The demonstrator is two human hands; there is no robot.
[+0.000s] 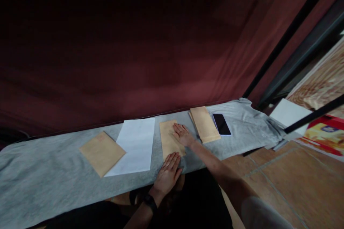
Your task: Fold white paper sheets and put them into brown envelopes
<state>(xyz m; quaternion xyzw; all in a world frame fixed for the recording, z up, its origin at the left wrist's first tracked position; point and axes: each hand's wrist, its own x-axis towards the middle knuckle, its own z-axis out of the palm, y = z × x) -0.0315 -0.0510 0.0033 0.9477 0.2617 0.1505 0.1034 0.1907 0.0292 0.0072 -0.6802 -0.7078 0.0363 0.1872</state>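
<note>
A brown paper envelope [167, 136] lies flat on the grey cloth in front of me. My right hand [184, 135] rests palm down on its upper right part, fingers stretched out. At the envelope's lower edge lies my left hand [167, 172], also flat with its fingers extended, a dark band on its wrist. To the left, a white sheet [138, 145] is partly covered by another brown envelope [102, 153], which is turned at an angle. On the right is a small stack of brown envelopes [205, 124], beside a dark-screened phone [221, 124].
The grey cloth [40, 171] covers a long, narrow surface against a dark red fabric wall [134, 61]. Black poles [285, 46] slant at the right. Beyond the cloth's right end are a white panel [288, 114], a red and yellow box [326, 134] and a tiled floor [303, 179].
</note>
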